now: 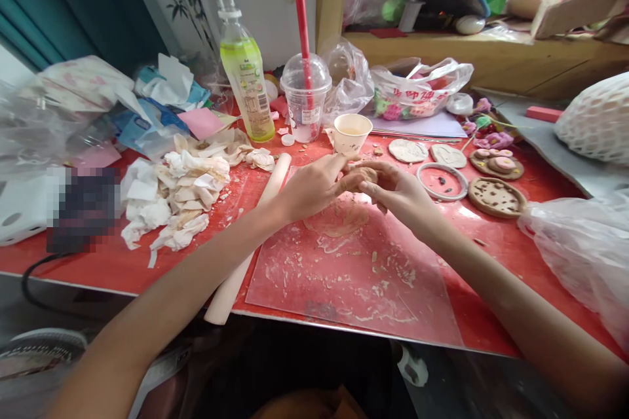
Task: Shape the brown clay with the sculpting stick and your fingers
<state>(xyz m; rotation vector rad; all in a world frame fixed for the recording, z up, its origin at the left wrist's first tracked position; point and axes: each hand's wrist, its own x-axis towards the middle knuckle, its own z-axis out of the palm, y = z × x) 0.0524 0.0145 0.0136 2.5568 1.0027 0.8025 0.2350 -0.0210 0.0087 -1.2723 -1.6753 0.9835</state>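
Observation:
My left hand (317, 184) and my right hand (398, 195) meet over the back part of a clear plastic sheet (339, 288). A lump of brown clay (364, 175) shows between them, and the fingers of both are closed around it. My left thumb lies across the lump; the right thumb presses near its lower side. Much of the clay is hidden by the fingers. Dried smears and crumbs cover the sheet below. A paper cup (352, 133) with liquid stands just behind the hands. To the left, a wooden rolling pin (248, 242) lies slanted, reaching past the table's front edge.
Crumpled tissues (189, 183) are heaped at left. A green drink bottle (246, 72) and a domed cup (306, 95) with a red straw stand behind. At right lie a ring (442, 181), flat clay discs (496, 197) and a plastic bag (584, 249).

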